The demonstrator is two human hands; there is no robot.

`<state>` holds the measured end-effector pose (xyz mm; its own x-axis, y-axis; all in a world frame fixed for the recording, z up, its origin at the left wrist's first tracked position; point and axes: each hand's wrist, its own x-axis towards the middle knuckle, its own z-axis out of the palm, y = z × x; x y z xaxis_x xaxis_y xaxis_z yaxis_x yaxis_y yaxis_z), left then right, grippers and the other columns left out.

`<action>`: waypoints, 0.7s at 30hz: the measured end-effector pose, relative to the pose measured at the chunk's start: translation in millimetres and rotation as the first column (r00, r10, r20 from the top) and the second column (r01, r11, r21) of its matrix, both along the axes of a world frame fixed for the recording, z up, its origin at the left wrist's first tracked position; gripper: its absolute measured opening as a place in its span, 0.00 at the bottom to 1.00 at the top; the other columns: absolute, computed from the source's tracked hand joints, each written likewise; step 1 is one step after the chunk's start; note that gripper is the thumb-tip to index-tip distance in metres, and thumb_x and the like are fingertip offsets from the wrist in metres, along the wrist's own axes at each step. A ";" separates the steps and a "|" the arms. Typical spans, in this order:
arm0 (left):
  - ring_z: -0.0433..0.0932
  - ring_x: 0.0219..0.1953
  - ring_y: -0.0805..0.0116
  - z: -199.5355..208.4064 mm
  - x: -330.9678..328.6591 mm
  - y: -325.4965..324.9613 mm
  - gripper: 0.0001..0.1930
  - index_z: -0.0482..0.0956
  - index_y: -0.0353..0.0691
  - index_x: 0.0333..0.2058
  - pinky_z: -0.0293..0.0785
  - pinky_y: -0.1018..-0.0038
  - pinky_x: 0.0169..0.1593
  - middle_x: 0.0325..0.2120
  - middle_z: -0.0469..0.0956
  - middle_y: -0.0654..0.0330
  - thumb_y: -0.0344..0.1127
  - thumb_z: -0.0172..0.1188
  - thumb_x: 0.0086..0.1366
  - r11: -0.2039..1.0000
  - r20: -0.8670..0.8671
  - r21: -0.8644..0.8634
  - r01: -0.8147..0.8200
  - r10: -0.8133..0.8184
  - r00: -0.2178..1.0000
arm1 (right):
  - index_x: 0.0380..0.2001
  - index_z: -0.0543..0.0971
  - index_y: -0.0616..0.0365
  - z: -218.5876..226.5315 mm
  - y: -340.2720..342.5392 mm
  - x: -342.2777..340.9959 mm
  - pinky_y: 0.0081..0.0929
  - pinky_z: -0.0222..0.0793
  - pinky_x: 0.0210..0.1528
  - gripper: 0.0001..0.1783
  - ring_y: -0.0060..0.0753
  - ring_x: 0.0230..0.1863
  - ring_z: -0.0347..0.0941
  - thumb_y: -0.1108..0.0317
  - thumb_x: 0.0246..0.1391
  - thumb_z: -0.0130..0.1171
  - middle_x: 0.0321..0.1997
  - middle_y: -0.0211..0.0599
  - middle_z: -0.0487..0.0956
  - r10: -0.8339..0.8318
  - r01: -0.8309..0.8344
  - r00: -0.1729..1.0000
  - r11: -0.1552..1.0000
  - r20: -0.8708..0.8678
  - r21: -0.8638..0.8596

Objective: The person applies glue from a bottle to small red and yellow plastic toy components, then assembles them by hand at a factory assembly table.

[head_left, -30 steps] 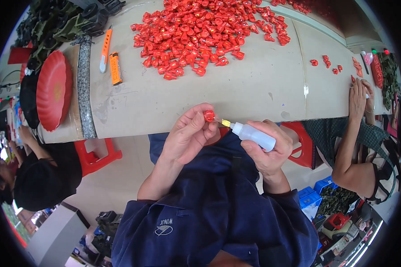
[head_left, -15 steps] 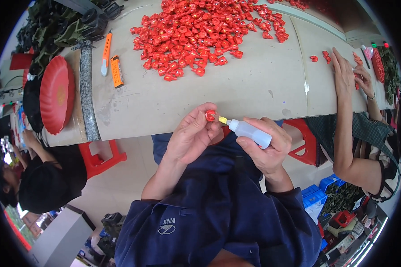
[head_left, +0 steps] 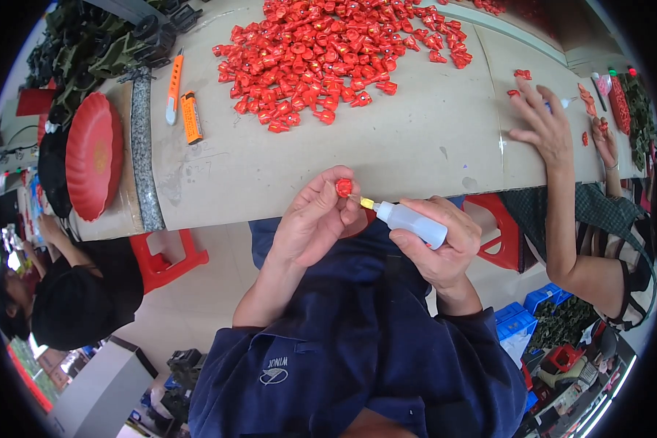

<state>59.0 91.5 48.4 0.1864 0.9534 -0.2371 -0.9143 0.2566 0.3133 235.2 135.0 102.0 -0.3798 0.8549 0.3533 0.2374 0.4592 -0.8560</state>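
Between the thumb and fingers of my left hand [head_left: 317, 215] is a small red plastic part [head_left: 344, 187], held just past the table's near edge. My right hand [head_left: 445, 241] grips a translucent squeeze bottle [head_left: 413, 223], tilted with its yellow-based needle tip [head_left: 367, 204] pointing at the red part. The thin end of the tip comes close to the part; whether they touch I cannot tell. Beyond my hands, a big heap of similar red parts [head_left: 321, 58] covers the far middle of the table [head_left: 270, 168].
Left of the heap lie an orange utility knife [head_left: 174, 87] and an orange box-like item [head_left: 191, 117]. A red scalloped tray [head_left: 93, 157] stands at the left. To the right, a co-worker's hands [head_left: 551, 131] are among a few red parts. Red stools [head_left: 495, 230] flank me.
The bottle tip has drawn back slightly from the red part, and the part has turned a little in my left fingers. The co-worker's hands at the right have moved apart.
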 end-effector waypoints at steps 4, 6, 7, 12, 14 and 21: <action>0.67 0.31 0.75 -1.5 1.2 -1.2 0.14 0.68 0.36 0.44 0.64 0.81 0.33 0.31 0.70 0.60 0.38 0.48 0.63 0.999 -0.017 0.049 -0.003 0.004 1.000 | 0.31 0.77 0.65 0.7 0.0 0.9 0.19 0.61 0.18 0.20 0.28 0.17 0.70 0.72 0.30 0.69 0.19 0.40 0.74 -0.019 0.019 1.000 1.000 -0.005 0.018; 0.67 0.31 0.75 -0.7 1.4 -1.7 0.14 0.68 0.36 0.44 0.64 0.81 0.33 0.31 0.70 0.60 0.38 0.48 0.63 0.999 -0.020 0.051 -0.002 0.003 1.000 | 0.32 0.77 0.65 1.0 -0.1 0.6 0.18 0.60 0.18 0.20 0.27 0.17 0.69 0.72 0.30 0.69 0.18 0.39 0.74 -0.022 0.022 1.000 1.000 0.006 0.016; 0.67 0.31 0.75 -0.3 1.5 -1.3 0.14 0.68 0.36 0.44 0.64 0.81 0.33 0.31 0.70 0.60 0.38 0.48 0.63 0.999 -0.021 0.054 0.001 0.000 1.000 | 0.32 0.77 0.65 0.5 0.1 0.6 0.18 0.60 0.18 0.20 0.27 0.17 0.69 0.72 0.30 0.69 0.18 0.39 0.74 -0.023 0.023 1.000 1.000 0.006 0.016; 0.67 0.30 0.75 1.0 2.0 -0.8 0.14 0.68 0.36 0.44 0.64 0.81 0.33 0.30 0.70 0.59 0.37 0.48 0.63 1.000 -0.048 0.019 -0.008 0.009 0.999 | 0.32 0.76 0.65 -3.9 1.2 0.0 0.18 0.60 0.17 0.20 0.27 0.16 0.68 0.71 0.30 0.69 0.18 0.39 0.74 -0.031 0.031 1.000 0.999 0.000 0.028; 0.67 0.30 0.75 1.2 1.8 -0.6 0.14 0.68 0.36 0.44 0.65 0.81 0.33 0.30 0.70 0.59 0.37 0.49 0.63 1.000 -0.048 0.026 -0.005 0.006 0.999 | 0.32 0.76 0.65 -5.2 1.4 0.0 0.18 0.60 0.17 0.20 0.27 0.16 0.68 0.71 0.31 0.69 0.18 0.39 0.74 -0.038 0.038 0.999 0.999 -0.005 0.027; 0.68 0.31 0.75 0.8 1.6 -2.4 0.12 0.69 0.39 0.44 0.65 0.81 0.34 0.34 0.70 0.59 0.34 0.49 0.62 0.997 -0.119 0.033 -0.064 0.067 0.991 | 0.31 0.76 0.65 -1.7 1.0 -0.6 0.19 0.61 0.18 0.20 0.27 0.17 0.70 0.72 0.31 0.69 0.19 0.40 0.74 -0.057 0.056 0.998 0.998 0.019 0.036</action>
<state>60.7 89.1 49.1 0.0952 0.9695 -0.2260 -0.8845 0.1865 0.4277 234.6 136.0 100.3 -0.3383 0.8626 0.3762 0.2806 0.4741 -0.8346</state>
